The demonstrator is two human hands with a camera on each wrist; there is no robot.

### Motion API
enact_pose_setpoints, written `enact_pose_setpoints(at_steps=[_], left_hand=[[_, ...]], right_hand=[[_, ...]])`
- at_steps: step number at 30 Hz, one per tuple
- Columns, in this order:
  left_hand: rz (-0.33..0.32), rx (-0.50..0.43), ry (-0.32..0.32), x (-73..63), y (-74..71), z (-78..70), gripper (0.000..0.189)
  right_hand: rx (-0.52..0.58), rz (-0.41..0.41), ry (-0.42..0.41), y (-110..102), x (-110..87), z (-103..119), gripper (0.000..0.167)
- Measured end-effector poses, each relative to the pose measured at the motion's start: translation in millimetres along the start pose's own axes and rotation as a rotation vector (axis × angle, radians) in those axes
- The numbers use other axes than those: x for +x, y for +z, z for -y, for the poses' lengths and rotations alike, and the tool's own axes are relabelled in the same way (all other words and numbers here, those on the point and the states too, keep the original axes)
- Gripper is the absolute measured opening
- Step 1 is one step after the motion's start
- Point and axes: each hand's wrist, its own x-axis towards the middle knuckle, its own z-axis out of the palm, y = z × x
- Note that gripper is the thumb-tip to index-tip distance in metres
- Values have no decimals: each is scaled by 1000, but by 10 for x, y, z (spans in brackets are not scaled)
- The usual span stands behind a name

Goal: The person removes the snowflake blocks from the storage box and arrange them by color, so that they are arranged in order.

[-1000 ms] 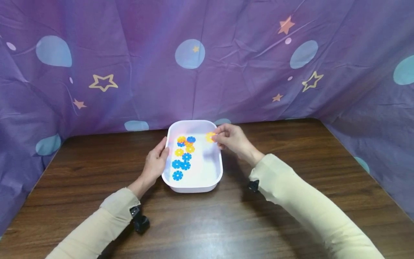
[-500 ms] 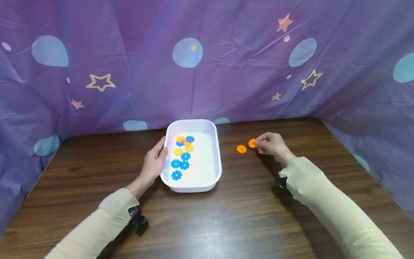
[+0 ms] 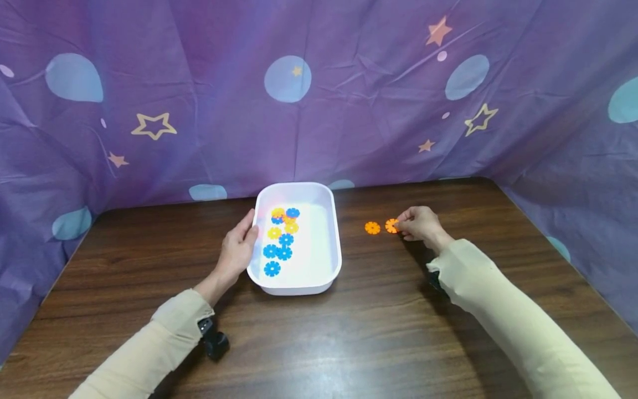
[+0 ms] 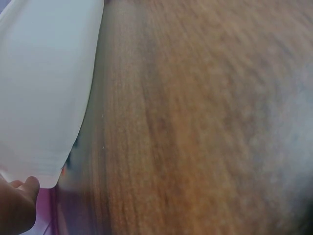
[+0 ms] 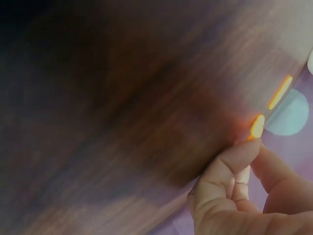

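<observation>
A white plastic tray [image 3: 299, 290] stands mid-table, holding several blue notched plastic discs [image 3: 272, 269] and several yellow and orange ones [image 3: 291, 228], some overlapping. My left hand [image 3: 236, 248] grips its left rim, thumb on top; in the left wrist view the tray's outer wall [image 4: 46, 83] shows beside the thumb. Right of the tray, my right hand [image 3: 422, 226] pinches an orange notched disc [image 3: 391, 225] between thumb and fingers, at the tabletop. A second orange disc [image 3: 372, 228] lies flat between it and the tray. The right wrist view shows the pinched disc [image 5: 257, 127] edge-on.
The brown wood-grain table [image 3: 319, 343] runs under everything. A purple curtain [image 3: 224, 138] with stars and spots hangs behind its back edge and along both sides. A black wrist device [image 3: 215, 341] hangs under the left sleeve.
My right hand carried an orange-yellow disc from over the tray's right rim to the table on the right, then lowered it slightly toward me beside the other disc. The left hand stays on the tray.
</observation>
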Motion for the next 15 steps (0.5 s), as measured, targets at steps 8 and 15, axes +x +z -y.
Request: enact_pose_setpoints(at_steps=[8,15], left_hand=[[9,-17,-12,-4,-7,4,47],[6,-17,-16,-1,-1,3,47]], right_hand=[[-87,-12,11,-3,-8,-4,17],[-129,-6,26,-12,-7,2,17]])
